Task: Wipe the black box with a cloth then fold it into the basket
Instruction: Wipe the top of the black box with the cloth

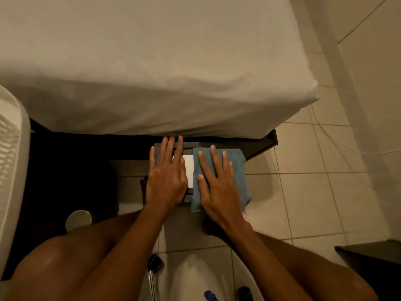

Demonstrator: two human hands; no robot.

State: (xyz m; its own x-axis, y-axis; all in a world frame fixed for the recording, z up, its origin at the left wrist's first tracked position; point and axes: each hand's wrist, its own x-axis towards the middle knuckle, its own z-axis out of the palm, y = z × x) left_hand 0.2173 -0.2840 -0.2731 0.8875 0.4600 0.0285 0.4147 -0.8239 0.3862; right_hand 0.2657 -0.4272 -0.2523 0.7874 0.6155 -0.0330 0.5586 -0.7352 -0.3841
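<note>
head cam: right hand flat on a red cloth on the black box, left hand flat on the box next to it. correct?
Not quite: the cloth is blue, not red, as the head view shows. The rest holds: the right hand lies flat on it over the black box, and the left hand lies flat on the box beside it.

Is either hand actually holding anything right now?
Neither grips: right hand presses flat on the blue cloth; left hand lies flat on the black box.
</note>
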